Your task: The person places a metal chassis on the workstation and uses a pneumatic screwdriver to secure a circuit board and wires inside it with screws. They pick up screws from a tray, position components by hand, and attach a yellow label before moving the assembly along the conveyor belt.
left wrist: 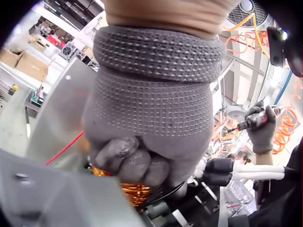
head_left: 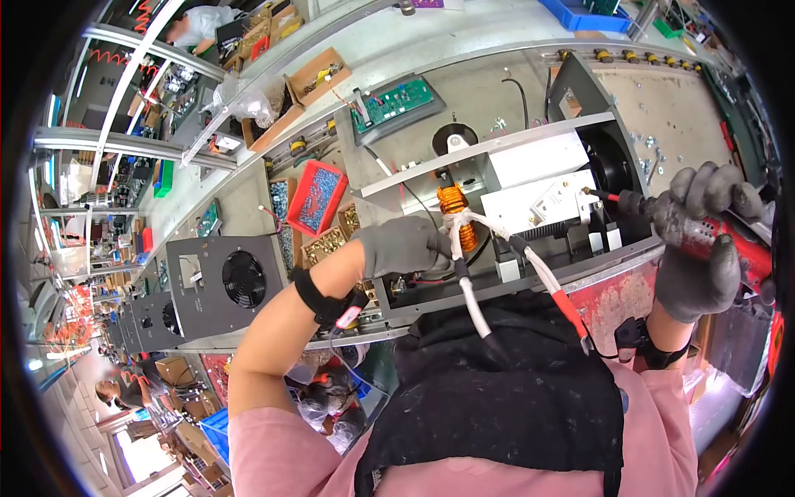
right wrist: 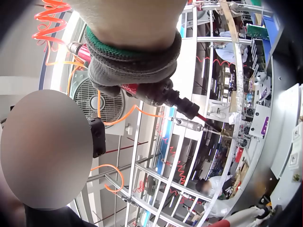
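My gloved right hand [head_left: 702, 240] grips a red air screwdriver [head_left: 733, 240], raised off the right end of a grey metal chassis [head_left: 497, 166]. The tool's dark bit [right wrist: 208, 122] points away from the hand in the right wrist view. Inside the chassis, at its left part, is my gloved left hand [head_left: 406, 247], fingers curled down beside a copper-wound coil [head_left: 453, 203]. In the left wrist view the curled fingers [left wrist: 132, 165] lie right over the coil's windings [left wrist: 136, 191]; what is under them is hidden. White-sleeved cables [head_left: 542, 269] run from the coil over the chassis front edge.
A red tray of small screws [head_left: 317, 197] stands left of the chassis, near cartons of brass parts [head_left: 325, 246]. Behind lies a green circuit board [head_left: 397, 101]. Loose screws [head_left: 654, 157] are scattered at the right. A grey fan panel [head_left: 224, 282] stands left.
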The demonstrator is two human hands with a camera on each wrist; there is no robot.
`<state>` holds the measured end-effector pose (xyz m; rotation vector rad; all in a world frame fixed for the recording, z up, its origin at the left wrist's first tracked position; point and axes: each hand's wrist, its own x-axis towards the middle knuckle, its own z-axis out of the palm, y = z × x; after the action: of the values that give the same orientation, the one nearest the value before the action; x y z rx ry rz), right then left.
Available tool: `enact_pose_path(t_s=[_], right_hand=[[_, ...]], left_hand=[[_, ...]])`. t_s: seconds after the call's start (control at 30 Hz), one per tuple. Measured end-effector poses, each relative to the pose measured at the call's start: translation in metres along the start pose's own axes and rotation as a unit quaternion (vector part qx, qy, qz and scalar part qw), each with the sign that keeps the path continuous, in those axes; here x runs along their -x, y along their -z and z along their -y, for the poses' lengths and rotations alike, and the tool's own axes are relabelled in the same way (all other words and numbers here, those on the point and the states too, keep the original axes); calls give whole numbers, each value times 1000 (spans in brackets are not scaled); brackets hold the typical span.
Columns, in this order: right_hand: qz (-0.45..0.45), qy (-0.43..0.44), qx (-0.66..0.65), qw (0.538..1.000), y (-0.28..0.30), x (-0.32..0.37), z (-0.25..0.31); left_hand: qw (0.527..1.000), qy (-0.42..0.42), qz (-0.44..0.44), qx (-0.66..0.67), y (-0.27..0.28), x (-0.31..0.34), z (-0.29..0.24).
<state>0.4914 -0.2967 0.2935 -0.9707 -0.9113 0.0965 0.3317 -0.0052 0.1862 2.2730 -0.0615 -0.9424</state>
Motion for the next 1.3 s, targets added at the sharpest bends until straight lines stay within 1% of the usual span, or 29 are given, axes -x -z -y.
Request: enact_pose_path(t_s=[0.07,0.13,0.2,0.23,0.27,0.3,0.33,0.4,0.43,0.47,0.5,0.53,0.6,0.63,0.7,0.73,0.77,0.8,0.83,0.9,0.93,0.97,1.0,1.03,1.1,1.17,1.23,1.27,1.3], right_hand=[[-27,3,-15,1000,10,-2,8],[-20,-22,-37,999,33,-1,19],[-99,-22,35,994,36,-1,32],[-98,-23,35,994,31,-3,36],[-145,3,72,987,24,-5,39],[-191,28,108,975,19,-6,41],[-188,26,106,976,24,-6,41],[-62,86,-52,993,40,-6,39],[-60,84,-54,993,37,-4,39],[-88,79,-58,991,31,-2,39],[-117,77,-63,988,27,-1,38],[-118,78,-65,988,31,0,38],[-10,18,-148,989,46,3,40],[-12,18,-149,989,47,6,41],[-90,14,46,995,48,14,46],[-91,14,45,995,45,14,44],[-114,12,49,992,39,14,43],[-136,10,53,989,33,14,41],[-135,10,52,989,26,12,38],[-167,29,64,983,16,7,33],[-166,28,62,984,20,8,31],[-135,15,23,991,26,9,31],[-104,2,-17,994,32,10,31],[-105,-4,-9,994,30,11,31],[-86,-19,-6,996,43,13,32],[-67,-33,-2,997,49,13,32],[-92,-14,17,996,50,12,33],[-93,-16,17,995,52,12,32],[-97,-12,13,995,54,12,31]], left_hand=[[988,-1,34,153,0,-6,-1],[984,-19,20,177,2,-1,0],[982,-116,-88,121,4,-3,7],[944,-161,-114,266,12,7,-9],[943,-161,-115,267,20,11,-21],[961,-44,-130,241,27,11,-31],[964,75,-144,212,32,9,-35],[959,63,-177,211,24,-5,-15],[966,40,-174,188,23,-5,-12],[971,20,-170,166,21,-2,-10],[958,32,-127,254,23,9,-4],[959,34,-128,252,23,20,6],[902,64,-155,398,21,41,31],[903,64,-155,397,23,53,36],[921,144,-278,232,22,74,37],[921,145,-278,232,18,75,34],[912,59,-368,171,13,73,30],[885,-29,-452,108,8,71,25],[885,-28,-453,108,4,69,7],[901,13,-422,-94,-2,58,-38],[901,15,-423,-93,-4,47,-41],[898,82,-369,-225,-4,34,-40],[873,147,-304,-352,-2,24,-39],[877,175,-239,-377,0,19,-37],[877,191,-209,-388,0,7,-18],[875,206,-178,-400,6,8,-21],[903,234,-167,-321,11,17,-31],[903,234,-165,-320,12,24,-33],[935,197,-196,-221,13,33,-34]])
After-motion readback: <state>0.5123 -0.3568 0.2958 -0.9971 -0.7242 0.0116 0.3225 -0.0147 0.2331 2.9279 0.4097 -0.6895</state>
